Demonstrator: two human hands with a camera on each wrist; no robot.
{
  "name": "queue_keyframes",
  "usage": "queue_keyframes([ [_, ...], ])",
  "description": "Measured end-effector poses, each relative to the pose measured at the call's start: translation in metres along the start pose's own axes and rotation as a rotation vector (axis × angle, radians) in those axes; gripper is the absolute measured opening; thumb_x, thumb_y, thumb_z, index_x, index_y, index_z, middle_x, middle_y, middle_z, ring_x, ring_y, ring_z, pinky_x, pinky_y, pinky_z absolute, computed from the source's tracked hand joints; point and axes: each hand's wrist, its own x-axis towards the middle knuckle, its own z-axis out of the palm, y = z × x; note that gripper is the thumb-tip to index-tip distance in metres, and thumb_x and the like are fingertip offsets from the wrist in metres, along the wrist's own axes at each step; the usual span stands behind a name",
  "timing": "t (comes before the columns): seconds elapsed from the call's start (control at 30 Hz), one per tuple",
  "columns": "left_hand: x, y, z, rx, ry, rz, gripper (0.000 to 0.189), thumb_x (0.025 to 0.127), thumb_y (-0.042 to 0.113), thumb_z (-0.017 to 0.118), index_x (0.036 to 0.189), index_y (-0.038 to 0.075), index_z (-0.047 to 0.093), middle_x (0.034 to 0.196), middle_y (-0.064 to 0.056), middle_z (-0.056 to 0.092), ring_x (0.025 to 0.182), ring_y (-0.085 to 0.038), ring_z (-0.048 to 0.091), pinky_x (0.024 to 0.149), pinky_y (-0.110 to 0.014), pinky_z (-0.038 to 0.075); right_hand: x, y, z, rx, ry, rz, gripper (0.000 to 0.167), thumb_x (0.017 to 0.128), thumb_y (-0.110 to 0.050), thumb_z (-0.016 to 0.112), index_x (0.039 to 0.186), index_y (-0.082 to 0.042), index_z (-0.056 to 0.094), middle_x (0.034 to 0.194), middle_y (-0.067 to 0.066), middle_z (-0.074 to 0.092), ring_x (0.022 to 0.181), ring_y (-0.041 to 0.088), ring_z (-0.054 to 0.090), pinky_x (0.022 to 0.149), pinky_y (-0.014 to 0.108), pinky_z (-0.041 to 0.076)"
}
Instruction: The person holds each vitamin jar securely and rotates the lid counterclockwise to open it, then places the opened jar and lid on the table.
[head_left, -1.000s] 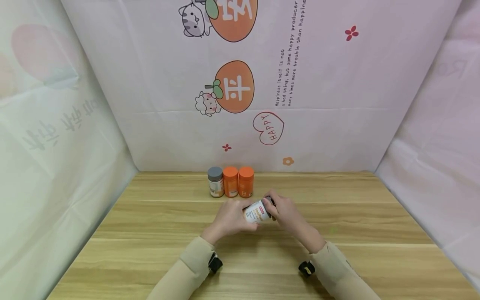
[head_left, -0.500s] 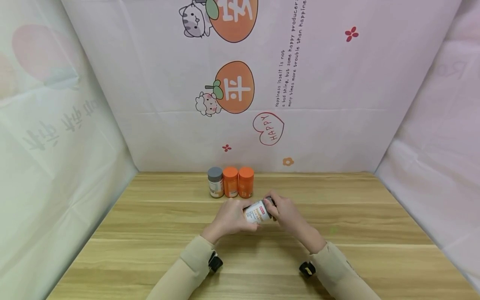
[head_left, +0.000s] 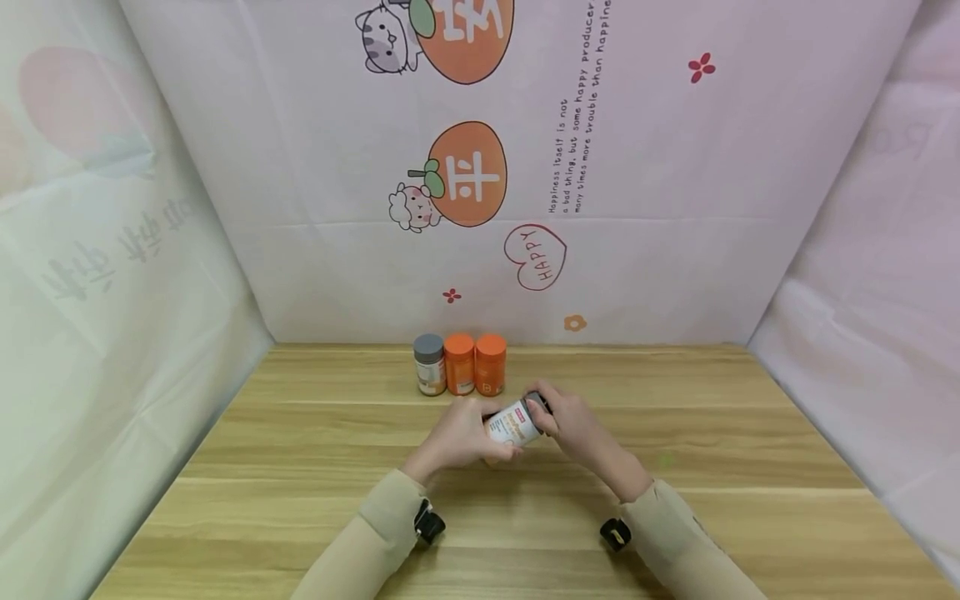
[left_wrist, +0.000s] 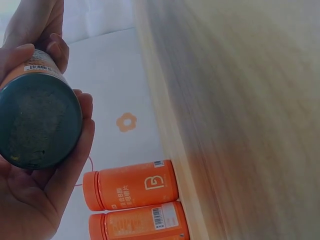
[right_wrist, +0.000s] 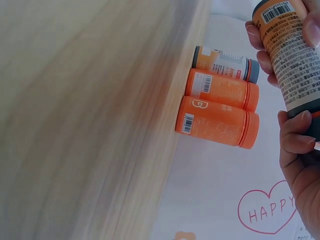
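A white and orange supplement bottle (head_left: 513,425) with a dark grey lid is held tilted between both hands, above the table in the head view. My left hand (head_left: 459,435) grips its body, and its dark base (left_wrist: 40,122) faces the left wrist camera. Around the grey lid (head_left: 537,402) curl the fingers of my right hand (head_left: 572,423). The right wrist view shows the bottle's printed back label (right_wrist: 292,60), with the right fingers (right_wrist: 297,137) at the lid end. Whether the lid is loose cannot be told.
Behind the hands, a grey-lidded bottle (head_left: 430,365) and two orange bottles, the middle one (head_left: 460,365) and the right one (head_left: 491,365), stand side by side near the back of the wooden table (head_left: 300,467). A printed white cloth (head_left: 637,275) rises behind them.
The bottle's printed front has turned slightly in the hands. Both hands stay at nearly the same place, and the standing bottles have not moved on the table.
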Motion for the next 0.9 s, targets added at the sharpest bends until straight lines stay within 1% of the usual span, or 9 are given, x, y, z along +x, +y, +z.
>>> queue_keyframes([
  [0.2, 0.001, -0.002, 0.001, -0.01, -0.021, -0.011, 0.027, 0.065, 0.032, 0.082, 0.083, 0.019, 0.066, 0.071, 0.009, 0.062, 0.061, -0.004, 0.055, 0.051, -0.022, 0.046, -0.003, 0.004, 0.001, 0.018, -0.001, -0.048, 0.01, 0.098, -0.017, 0.049, 0.105, -0.011, 0.052, 0.077, 0.0, 0.055, 0.057, -0.001, 0.045, 0.046, 0.018, 0.042],
  [0.27, 0.001, -0.003, 0.002, -0.016, -0.026, -0.016, 0.029, 0.065, 0.033, 0.082, 0.086, 0.019, 0.067, 0.072, 0.009, 0.062, 0.062, -0.004, 0.055, 0.052, -0.022, 0.046, -0.003, 0.005, 0.001, 0.022, -0.004, -0.061, 0.01, 0.098, -0.016, 0.05, 0.105, -0.01, 0.052, 0.078, 0.0, 0.056, 0.058, 0.0, 0.046, 0.047, 0.018, 0.042],
  [0.33, 0.001, -0.003, 0.002, -0.021, -0.028, -0.021, 0.034, 0.065, 0.033, 0.082, 0.093, 0.018, 0.07, 0.074, 0.01, 0.063, 0.063, -0.005, 0.055, 0.052, -0.022, 0.047, -0.003, 0.006, 0.001, 0.039, -0.014, -0.055, 0.011, 0.098, -0.016, 0.049, 0.106, -0.01, 0.052, 0.08, 0.001, 0.057, 0.06, 0.002, 0.048, 0.048, 0.019, 0.043],
  [0.43, 0.0, -0.003, 0.003, -0.014, -0.029, -0.03, 0.045, 0.065, 0.033, 0.081, 0.106, 0.017, 0.07, 0.077, 0.01, 0.064, 0.064, -0.005, 0.056, 0.053, -0.022, 0.047, -0.003, 0.007, 0.001, 0.086, -0.04, -0.02, 0.014, 0.099, -0.018, 0.048, 0.108, -0.009, 0.054, 0.086, 0.002, 0.059, 0.066, 0.007, 0.053, 0.053, 0.02, 0.046],
  [0.5, 0.0, -0.004, 0.003, -0.008, -0.03, -0.031, 0.049, 0.065, 0.032, 0.081, 0.11, 0.017, 0.069, 0.078, 0.009, 0.064, 0.064, -0.005, 0.056, 0.053, -0.022, 0.048, -0.004, 0.008, 0.0, 0.124, -0.056, 0.014, 0.018, 0.1, -0.019, 0.047, 0.111, -0.007, 0.054, 0.089, 0.004, 0.06, 0.07, 0.01, 0.056, 0.056, 0.022, 0.048],
  [0.63, 0.001, -0.006, 0.004, 0.012, -0.028, -0.027, 0.047, 0.066, 0.032, 0.082, 0.109, 0.018, 0.068, 0.079, 0.008, 0.064, 0.065, -0.006, 0.056, 0.054, -0.022, 0.048, -0.004, 0.009, -0.003, 0.188, -0.069, 0.089, 0.027, 0.1, -0.023, 0.046, 0.117, -0.004, 0.054, 0.094, 0.006, 0.063, 0.074, 0.011, 0.059, 0.061, 0.023, 0.051],
  [0.73, 0.002, -0.008, 0.004, 0.036, -0.022, -0.022, 0.049, 0.066, 0.033, 0.082, 0.11, 0.017, 0.067, 0.08, 0.008, 0.063, 0.067, -0.006, 0.056, 0.055, -0.021, 0.047, -0.004, 0.009, -0.006, 0.209, -0.079, 0.143, 0.03, 0.1, -0.027, 0.046, 0.121, -0.006, 0.054, 0.098, 0.008, 0.063, 0.076, 0.01, 0.059, 0.063, 0.023, 0.052],
  [0.8, 0.002, -0.008, 0.004, 0.05, -0.021, -0.022, 0.052, 0.065, 0.034, 0.082, 0.112, 0.017, 0.067, 0.083, 0.007, 0.064, 0.069, -0.007, 0.057, 0.058, -0.02, 0.047, -0.004, 0.009, -0.008, 0.212, -0.086, 0.161, 0.031, 0.1, -0.028, 0.045, 0.121, -0.007, 0.054, 0.101, 0.009, 0.063, 0.078, 0.011, 0.06, 0.063, 0.024, 0.052],
  [0.9, 0.002, -0.007, 0.004, 0.06, -0.02, -0.031, 0.053, 0.064, 0.035, 0.082, 0.112, 0.017, 0.066, 0.085, 0.006, 0.064, 0.071, -0.008, 0.057, 0.06, -0.021, 0.047, -0.005, 0.011, -0.011, 0.21, -0.097, 0.18, 0.032, 0.1, -0.029, 0.045, 0.122, -0.007, 0.053, 0.102, 0.01, 0.063, 0.079, 0.011, 0.06, 0.064, 0.025, 0.053],
])
